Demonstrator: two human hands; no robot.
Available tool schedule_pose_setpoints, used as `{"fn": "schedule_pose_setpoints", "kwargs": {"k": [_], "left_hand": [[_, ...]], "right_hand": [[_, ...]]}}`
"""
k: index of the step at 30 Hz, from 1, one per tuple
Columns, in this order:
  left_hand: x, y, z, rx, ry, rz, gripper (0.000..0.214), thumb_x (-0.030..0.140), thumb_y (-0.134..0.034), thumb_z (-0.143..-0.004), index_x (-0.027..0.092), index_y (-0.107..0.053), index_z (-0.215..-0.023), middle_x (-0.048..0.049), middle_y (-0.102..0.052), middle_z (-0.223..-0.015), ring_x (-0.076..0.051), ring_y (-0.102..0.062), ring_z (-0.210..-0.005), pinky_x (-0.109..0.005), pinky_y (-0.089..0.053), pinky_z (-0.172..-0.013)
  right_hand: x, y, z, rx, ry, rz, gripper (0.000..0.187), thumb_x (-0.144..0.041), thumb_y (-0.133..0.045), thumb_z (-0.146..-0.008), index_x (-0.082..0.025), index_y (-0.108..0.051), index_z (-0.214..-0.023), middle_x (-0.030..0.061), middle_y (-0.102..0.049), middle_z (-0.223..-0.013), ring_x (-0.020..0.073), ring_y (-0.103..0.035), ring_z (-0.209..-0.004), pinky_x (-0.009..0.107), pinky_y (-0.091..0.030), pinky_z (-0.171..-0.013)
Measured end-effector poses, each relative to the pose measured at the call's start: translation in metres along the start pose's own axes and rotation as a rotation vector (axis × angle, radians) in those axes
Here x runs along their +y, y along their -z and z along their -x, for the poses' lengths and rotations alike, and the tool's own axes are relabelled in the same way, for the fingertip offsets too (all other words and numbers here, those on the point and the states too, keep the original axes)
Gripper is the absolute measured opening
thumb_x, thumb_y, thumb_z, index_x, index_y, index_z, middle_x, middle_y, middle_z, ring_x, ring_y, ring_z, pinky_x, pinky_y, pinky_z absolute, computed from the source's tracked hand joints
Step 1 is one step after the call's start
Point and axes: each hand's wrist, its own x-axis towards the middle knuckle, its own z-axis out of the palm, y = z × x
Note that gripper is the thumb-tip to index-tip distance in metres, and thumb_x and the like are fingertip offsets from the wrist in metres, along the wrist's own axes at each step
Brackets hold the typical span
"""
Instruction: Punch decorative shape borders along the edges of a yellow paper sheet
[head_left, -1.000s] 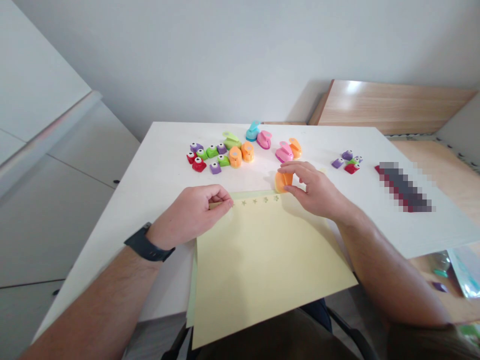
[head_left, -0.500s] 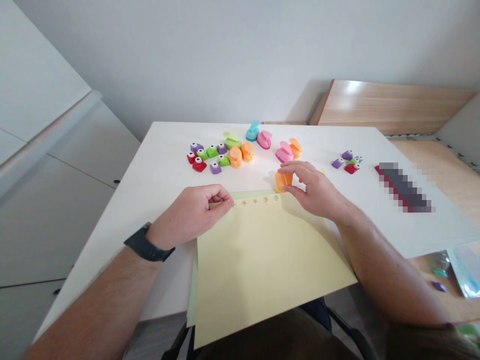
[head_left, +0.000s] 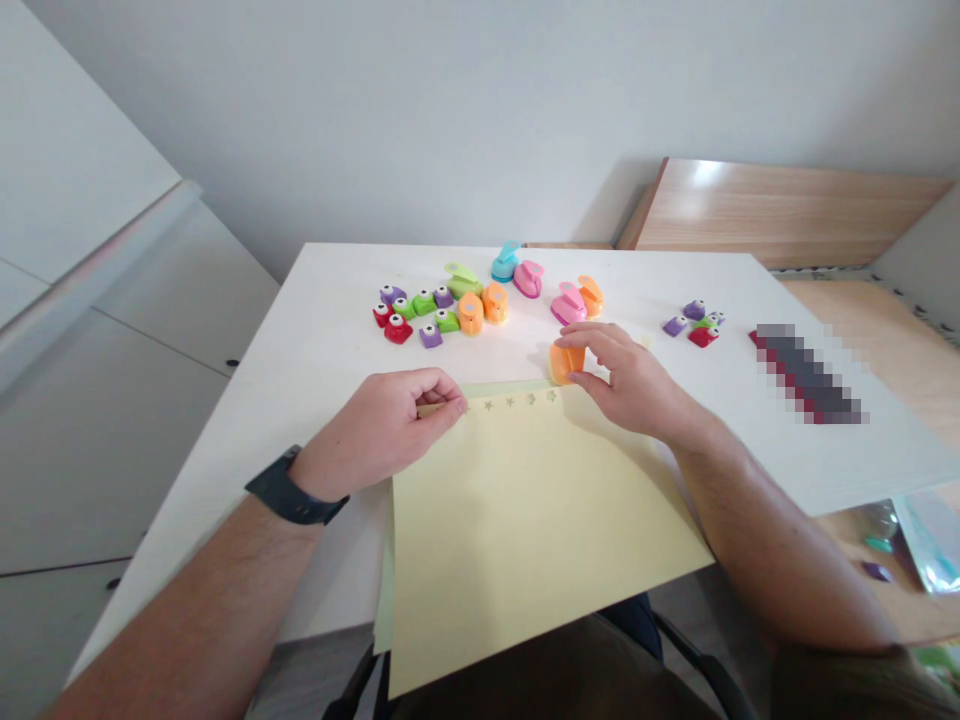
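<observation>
A pale yellow sheet of paper (head_left: 525, 520) lies in front of me, its near edge hanging past the table's front. Several star-shaped holes run in a row along its far edge. My left hand (head_left: 397, 425) pinches the sheet near its far left corner, thumb against fingers. At the far edge, right of the stars, an orange craft punch (head_left: 566, 363) rests on its side. My right hand (head_left: 619, 375) grips this punch between thumb and fingers. A greenish sheet (head_left: 384, 600) shows beneath the yellow one at the left.
Behind the paper on the white table (head_left: 315, 310) stand small punches (head_left: 400, 330) and larger ones, including a blue punch (head_left: 505, 262) and a pink punch (head_left: 568, 303). Farther right are more small punches (head_left: 703, 337) and a blurred-out dark object (head_left: 810, 375). A wooden panel (head_left: 780, 210) rises behind.
</observation>
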Motion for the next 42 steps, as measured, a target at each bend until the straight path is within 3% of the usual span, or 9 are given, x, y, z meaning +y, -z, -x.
{"fn": "schedule_pose_setpoints", "kwargs": {"k": [11, 22, 42], "left_hand": [[0.0, 0.0007, 0.0002, 0.004, -0.001, -0.001, 0.03, 0.05, -0.06, -0.092, 0.022, -0.068, -0.089, 0.0024, -0.071, -0.075, -0.014, -0.062, -0.066, -0.025, -0.043, -0.059], [-0.0029, 0.0002, -0.0011, 0.008, 0.039, 0.001, 0.03, 0.051, -0.061, -0.091, 0.023, -0.068, -0.089, 0.0023, -0.073, -0.078, -0.015, -0.064, -0.069, -0.025, -0.045, -0.061], [-0.005, -0.0045, -0.0049, 0.043, 0.048, -0.062, 0.029, 0.05, -0.06, -0.09, 0.023, -0.069, -0.086, 0.0019, -0.075, -0.079, -0.017, -0.067, -0.07, -0.026, -0.045, -0.062]], "right_hand": [[0.0, 0.0026, 0.0, -0.008, -0.021, -0.011, 0.045, -0.012, -0.062, -0.087, -0.028, -0.062, -0.129, 0.0112, -0.064, -0.135, 0.0305, -0.057, -0.129, 0.053, -0.053, -0.099], [-0.0011, 0.0045, 0.0011, -0.053, 0.015, -0.015, 0.047, -0.012, -0.064, -0.085, -0.028, -0.062, -0.129, 0.0091, -0.067, -0.132, 0.0302, -0.06, -0.126, 0.054, -0.049, -0.108], [-0.007, 0.0082, 0.0029, -0.16, 0.027, -0.003, 0.048, -0.015, -0.061, -0.089, -0.028, -0.063, -0.136, 0.0094, -0.066, -0.137, 0.0297, -0.061, -0.127, 0.055, -0.049, -0.109]]}}
